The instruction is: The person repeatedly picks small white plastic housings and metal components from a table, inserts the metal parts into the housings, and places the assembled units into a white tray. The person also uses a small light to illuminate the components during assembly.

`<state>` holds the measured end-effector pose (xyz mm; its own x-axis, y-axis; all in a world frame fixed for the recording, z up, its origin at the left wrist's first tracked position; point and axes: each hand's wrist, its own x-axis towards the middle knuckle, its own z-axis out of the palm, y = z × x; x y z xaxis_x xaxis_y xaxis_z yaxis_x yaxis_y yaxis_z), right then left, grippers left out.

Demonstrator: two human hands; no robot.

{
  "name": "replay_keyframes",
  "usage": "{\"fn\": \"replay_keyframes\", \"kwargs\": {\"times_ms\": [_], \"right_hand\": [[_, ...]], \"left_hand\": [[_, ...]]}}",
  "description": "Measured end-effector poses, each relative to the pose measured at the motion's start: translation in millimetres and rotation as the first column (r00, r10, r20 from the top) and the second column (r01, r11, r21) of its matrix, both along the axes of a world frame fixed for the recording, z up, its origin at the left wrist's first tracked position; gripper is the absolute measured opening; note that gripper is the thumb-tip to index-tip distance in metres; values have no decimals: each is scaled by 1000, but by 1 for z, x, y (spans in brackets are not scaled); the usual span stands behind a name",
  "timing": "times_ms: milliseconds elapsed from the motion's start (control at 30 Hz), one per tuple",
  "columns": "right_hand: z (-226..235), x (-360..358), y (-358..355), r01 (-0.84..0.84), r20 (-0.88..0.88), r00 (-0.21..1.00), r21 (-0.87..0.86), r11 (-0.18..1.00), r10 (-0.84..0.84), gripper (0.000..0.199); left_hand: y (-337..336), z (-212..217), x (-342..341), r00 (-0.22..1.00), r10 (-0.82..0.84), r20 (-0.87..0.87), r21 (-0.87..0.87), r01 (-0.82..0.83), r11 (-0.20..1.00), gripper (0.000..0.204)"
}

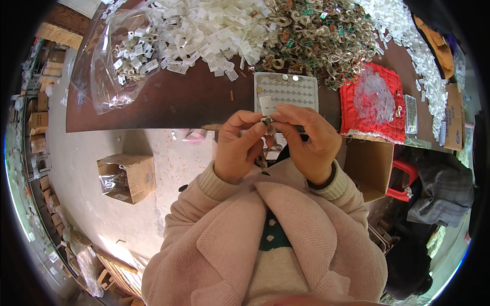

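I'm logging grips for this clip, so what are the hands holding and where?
Both hands, left hand and right hand, pinch a small metal piece between their fingertips; a white tag sticks up above it.

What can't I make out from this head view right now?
- Small metal part: mostly covered by the fingers of left hand and right hand; its shape is unclear.
- White tag: lower end hidden behind the fingertips.
- Grid tray: near edge blocked by both hands.
- Cardboard box: inside too dark to see.

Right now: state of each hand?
Left hand: closed, pinching the small metal part at its fingertips.
Right hand: closed, pinching the same part, white tag sticking up above it.
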<state>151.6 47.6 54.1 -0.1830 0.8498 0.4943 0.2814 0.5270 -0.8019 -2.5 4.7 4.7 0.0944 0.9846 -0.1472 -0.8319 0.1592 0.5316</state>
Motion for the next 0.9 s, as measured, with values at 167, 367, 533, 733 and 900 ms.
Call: {"fn": "replay_keyframes", "kwargs": {"times_ms": [167, 367, 533, 733, 900], "right_hand": [[-3, -6, 4, -83, 167, 985, 189, 978, 51, 32], [-11, -12, 11, -28, 198, 980, 68, 997, 14, 31], [-34, -21, 41, 76, 377, 915, 191, 979, -145, 25], [-32, -34, 44, 85, 452, 879, 172, 981, -155, 18], [-11, -31, 22, -69, 194, 979, 23, 997, 63, 19]], "left_hand": [[-2, -1, 1, 999, 50, -14, -4, -50, 999, 13], [0, -8, -8, 985, 171, -20, -80, -172, 982, 14], [1, -11, -19, 984, 162, -72, -104, -169, 980, 11], [2, -10, -23, 986, 160, -43, -116, -164, 980, 13], [1, -7, -24, 992, 129, -15, -91, -129, 987, 15]]}}
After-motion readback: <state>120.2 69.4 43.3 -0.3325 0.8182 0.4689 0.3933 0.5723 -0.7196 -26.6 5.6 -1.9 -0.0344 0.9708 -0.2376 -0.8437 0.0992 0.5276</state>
